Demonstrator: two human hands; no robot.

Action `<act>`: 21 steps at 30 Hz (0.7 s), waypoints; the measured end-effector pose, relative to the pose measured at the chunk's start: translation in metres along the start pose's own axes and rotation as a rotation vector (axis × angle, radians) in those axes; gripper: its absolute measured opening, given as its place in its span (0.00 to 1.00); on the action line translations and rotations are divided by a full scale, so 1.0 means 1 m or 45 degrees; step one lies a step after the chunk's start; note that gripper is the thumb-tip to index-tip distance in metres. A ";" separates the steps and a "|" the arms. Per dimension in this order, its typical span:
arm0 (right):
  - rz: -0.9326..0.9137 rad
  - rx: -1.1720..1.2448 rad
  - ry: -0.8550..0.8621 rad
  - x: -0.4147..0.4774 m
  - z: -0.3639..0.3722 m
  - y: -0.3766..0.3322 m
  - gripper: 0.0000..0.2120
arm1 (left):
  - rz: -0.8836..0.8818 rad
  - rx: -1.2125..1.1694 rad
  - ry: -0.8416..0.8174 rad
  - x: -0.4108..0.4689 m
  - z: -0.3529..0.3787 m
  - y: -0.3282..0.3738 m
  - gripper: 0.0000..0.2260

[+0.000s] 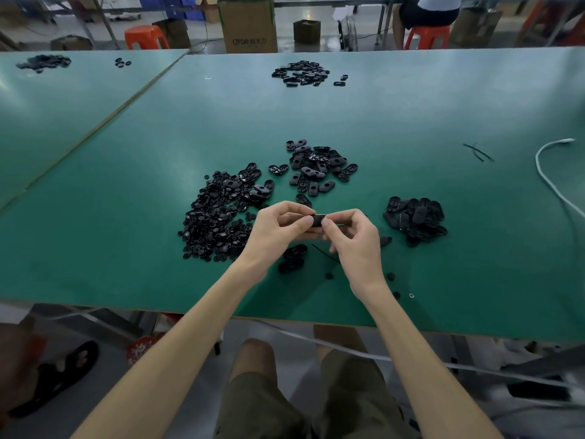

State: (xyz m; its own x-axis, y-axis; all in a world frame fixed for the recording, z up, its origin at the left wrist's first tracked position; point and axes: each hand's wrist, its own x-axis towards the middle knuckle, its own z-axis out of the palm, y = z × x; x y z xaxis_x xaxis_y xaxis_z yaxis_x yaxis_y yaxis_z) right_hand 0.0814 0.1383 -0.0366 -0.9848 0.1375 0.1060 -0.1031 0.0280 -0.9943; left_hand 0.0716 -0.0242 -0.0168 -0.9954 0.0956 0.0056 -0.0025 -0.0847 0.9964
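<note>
Head view: we are holding 1 small black part (317, 220) up over green table (126, 185), near front edge. Left hand (278, 231) and right hand (351, 237) both pinching it. 3 black piles sitting close behind hands.

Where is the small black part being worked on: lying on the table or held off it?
Held off it. The left hand and right hand pinch the black part above the green table.
</note>
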 end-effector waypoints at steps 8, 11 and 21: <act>0.038 0.135 -0.044 0.002 -0.003 0.001 0.10 | -0.033 -0.006 -0.010 0.002 -0.001 -0.003 0.06; 0.042 0.135 -0.065 0.002 -0.002 0.000 0.09 | -0.031 0.070 -0.024 0.004 -0.001 -0.002 0.05; 0.071 0.159 -0.085 0.002 -0.003 0.001 0.05 | 0.046 0.312 -0.053 0.006 -0.004 0.000 0.03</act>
State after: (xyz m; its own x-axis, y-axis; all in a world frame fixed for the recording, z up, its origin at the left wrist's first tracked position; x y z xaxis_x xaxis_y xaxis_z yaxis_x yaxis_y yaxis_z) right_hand 0.0796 0.1415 -0.0376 -0.9962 0.0691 0.0533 -0.0602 -0.1020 -0.9930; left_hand 0.0657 -0.0274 -0.0174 -0.9896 0.1379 0.0398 0.0611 0.1538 0.9862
